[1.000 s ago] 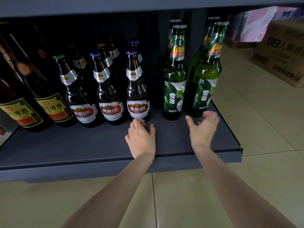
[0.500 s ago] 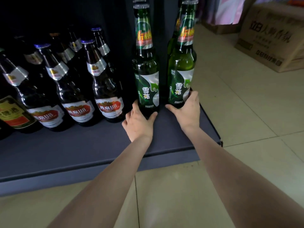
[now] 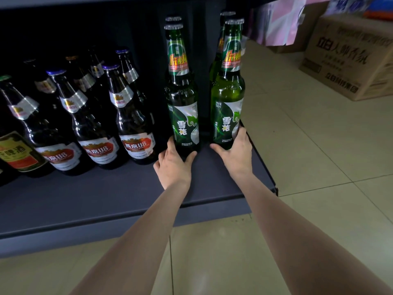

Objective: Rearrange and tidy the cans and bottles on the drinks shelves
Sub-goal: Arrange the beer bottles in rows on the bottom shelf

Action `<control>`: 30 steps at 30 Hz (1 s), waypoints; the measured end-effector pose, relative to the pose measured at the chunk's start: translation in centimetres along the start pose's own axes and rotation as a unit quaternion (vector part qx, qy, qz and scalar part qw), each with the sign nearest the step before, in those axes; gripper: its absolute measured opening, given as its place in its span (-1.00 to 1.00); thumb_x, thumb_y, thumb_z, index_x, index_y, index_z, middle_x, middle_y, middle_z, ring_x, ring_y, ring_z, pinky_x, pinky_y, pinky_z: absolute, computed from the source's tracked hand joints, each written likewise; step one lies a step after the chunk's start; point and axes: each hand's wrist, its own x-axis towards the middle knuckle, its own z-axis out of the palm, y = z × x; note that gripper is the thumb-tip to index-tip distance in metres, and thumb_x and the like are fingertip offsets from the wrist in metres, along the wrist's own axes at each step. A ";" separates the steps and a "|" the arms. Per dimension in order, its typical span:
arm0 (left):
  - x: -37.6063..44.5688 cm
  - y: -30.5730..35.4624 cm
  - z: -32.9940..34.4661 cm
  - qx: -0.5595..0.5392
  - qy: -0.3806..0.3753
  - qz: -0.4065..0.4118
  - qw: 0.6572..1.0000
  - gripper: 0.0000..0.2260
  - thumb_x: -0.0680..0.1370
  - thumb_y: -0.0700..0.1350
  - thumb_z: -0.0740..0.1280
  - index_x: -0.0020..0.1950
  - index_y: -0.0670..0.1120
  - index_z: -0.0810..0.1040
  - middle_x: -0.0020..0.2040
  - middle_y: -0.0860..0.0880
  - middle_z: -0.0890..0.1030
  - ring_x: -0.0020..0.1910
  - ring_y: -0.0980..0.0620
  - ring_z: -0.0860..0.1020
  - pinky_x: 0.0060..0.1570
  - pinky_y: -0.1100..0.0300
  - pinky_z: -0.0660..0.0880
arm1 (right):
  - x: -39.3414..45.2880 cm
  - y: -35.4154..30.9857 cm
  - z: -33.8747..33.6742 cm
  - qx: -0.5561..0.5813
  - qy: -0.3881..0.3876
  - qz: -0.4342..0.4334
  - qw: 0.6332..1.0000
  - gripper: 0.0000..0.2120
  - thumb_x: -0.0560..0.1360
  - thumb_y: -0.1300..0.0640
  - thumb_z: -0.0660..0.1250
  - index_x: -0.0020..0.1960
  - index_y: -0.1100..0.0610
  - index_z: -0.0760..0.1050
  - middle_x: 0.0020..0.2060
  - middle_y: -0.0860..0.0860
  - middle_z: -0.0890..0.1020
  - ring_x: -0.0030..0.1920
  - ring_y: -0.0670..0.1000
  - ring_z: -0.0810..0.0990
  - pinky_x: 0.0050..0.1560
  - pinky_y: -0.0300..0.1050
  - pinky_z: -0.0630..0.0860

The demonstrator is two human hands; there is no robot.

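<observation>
Head view: a person's left hand [image 3: 172,165] cups the base of a green beer bottle [image 3: 183,107] at about 12 o'clock on the dark bottom shelf [image 3: 106,194], thumb and fingers curled round either side, while the right hand [image 3: 235,151] wraps the foot of a second green bottle [image 3: 228,103] at 1 o'clock beside the shelf's right edge. Brown bottles [image 3: 131,124] stand in rows toward 10 o'clock. The step appears to be lining up the green pair; the next move likely calls for sliding both level, keeping them upright.
</observation>
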 end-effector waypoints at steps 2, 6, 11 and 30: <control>0.0 0.0 0.0 0.001 0.001 -0.001 1.000 -0.37 0.50 0.14 0.31 0.48 -0.01 0.14 0.32 -0.07 0.44 0.36 -0.03 0.29 0.30 0.09 0.14 | 0.0 -0.1 0.0 -0.003 -0.006 0.000 1.000 -0.38 0.37 0.07 0.50 0.26 0.32 0.29 0.15 0.18 0.46 0.20 0.15 0.42 0.13 -0.12 0.33; -0.3 0.2 0.0 0.004 0.006 -0.006 1.000 -0.37 0.50 0.13 0.31 0.48 -0.01 0.14 0.31 -0.09 0.45 0.35 -0.04 0.30 0.29 0.08 0.15 | -0.1 -0.2 0.1 -0.005 -0.007 0.005 1.000 -0.40 0.39 0.07 0.48 0.25 0.30 0.29 0.15 0.18 0.46 0.20 0.15 0.43 0.17 -0.04 0.37; -0.7 0.6 0.3 0.004 0.014 -0.023 1.000 -0.39 0.52 0.11 0.29 0.48 -0.04 0.15 0.31 -0.09 0.45 0.36 -0.03 0.29 0.27 0.09 0.16 | -0.1 -0.4 0.0 -0.001 -0.007 0.012 1.000 -0.42 0.38 0.08 0.49 0.22 0.31 0.29 0.13 0.18 0.47 0.18 0.16 0.44 0.16 -0.01 0.39; -0.6 1.1 0.0 0.025 -0.003 -0.037 0.999 -0.39 0.54 0.12 0.25 0.50 -0.02 0.10 0.30 -0.11 0.45 0.37 -0.02 0.26 0.27 0.09 0.17 | -0.2 -0.3 0.2 -0.037 -0.025 0.022 0.999 -0.34 0.43 0.05 0.44 0.36 0.30 0.21 0.25 0.18 0.43 0.27 0.15 0.40 0.20 -0.07 0.37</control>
